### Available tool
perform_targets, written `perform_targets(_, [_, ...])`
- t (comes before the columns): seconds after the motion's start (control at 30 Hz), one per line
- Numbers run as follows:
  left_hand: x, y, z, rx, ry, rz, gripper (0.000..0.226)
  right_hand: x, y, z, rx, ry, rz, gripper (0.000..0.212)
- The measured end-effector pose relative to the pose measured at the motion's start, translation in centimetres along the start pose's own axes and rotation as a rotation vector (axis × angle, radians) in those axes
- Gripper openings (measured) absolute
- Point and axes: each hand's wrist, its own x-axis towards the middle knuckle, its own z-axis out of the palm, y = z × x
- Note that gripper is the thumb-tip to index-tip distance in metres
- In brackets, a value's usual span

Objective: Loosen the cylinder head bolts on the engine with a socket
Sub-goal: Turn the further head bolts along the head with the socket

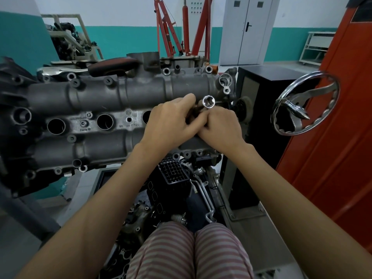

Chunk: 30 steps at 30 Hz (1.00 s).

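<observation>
Teal-and-white workshop walls fill the top of the frame, with a red engine hoist (pixel 185 27) at upper centre, a grey double door (pixel 248 30) to its right and an orange panel (pixel 330 125) down the right edge. Across the left and centre lies the engine (pixel 96 117), a grey cast head cover on a stand, with a chrome handwheel (pixel 305 103) at right.

Both hands meet just right of centre over the cover. The left hand (pixel 171 122) has its fingers curled round a dark tool shaft under the socket (pixel 208 101); the right hand (pixel 221 127) is curled against it from the other side, fingers pinching the same shaft (what lies beneath them is hidden). The socket stands above the knuckles, open end facing the camera, not yet on any bolt.

By my judgement the socket is small, hard, polished steel: light, rigid and slippery under oily fingers, so it is best gripped round its outer wall, not the rim. The engine looks heavy and unyielding; head bolts would resist hard, so the socket should seat fully and squarely before force goes on, or it may slip and round a bolt.

Writing: a round VW emblem (pixel 127 112) is cast near the middle of the cover, with cast part numbers (pixel 128 125) below it, too blurred to read; 3 large round bores show in a row beside it
</observation>
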Motion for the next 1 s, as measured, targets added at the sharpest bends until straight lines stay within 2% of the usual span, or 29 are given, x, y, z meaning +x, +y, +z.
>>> perform_targets(0.13, [-0.03,0.23,0.16,0.02,0.004,0.006,0.035,0.17,0.14,0.05,-0.044,-0.05,0.024,0.016])
perform_targets(0.23, [-0.01,-0.06,0.25,0.021,0.013,-0.002,0.038,0.22,0.07,0.14,-0.03,-0.037,0.036,0.021])
perform_targets(0.37, [-0.03,-0.21,0.15,-0.016,0.02,-0.015,0.056,0.09,0.02,0.18,-0.011,0.032,0.009,0.031])
perform_targets(0.47, [0.0,-0.17,0.07,-0.014,0.012,-0.012,0.06,-0.01,-0.16,0.05,0.016,0.089,-0.032,0.036])
perform_targets(0.53, [0.01,-0.08,0.02,-0.001,0.0,-0.003,0.059,-0.07,-0.22,0.02,0.017,0.068,-0.041,0.041])
perform_targets(0.6, [-0.03,0.04,-0.05,-0.004,0.007,0.002,0.053,-0.08,-0.08,0.04,0.019,0.036,-0.027,0.044])
perform_targets(0.77, [-0.05,0.3,0.09,0.005,0.017,0.013,0.03,0.13,0.15,0.41,-0.051,-0.011,0.017,0.023])
perform_targets(0.87, [-0.01,-0.09,0.28,0.023,0.003,0.0,0.044,0.16,0.17,0.43,-0.061,-0.007,0.032,0.024])
perform_targets(1.0, [-0.01,-0.29,0.17,-0.005,0.01,-0.028,0.062,0.01,0.03,0.35,-0.015,0.071,0.003,0.038])
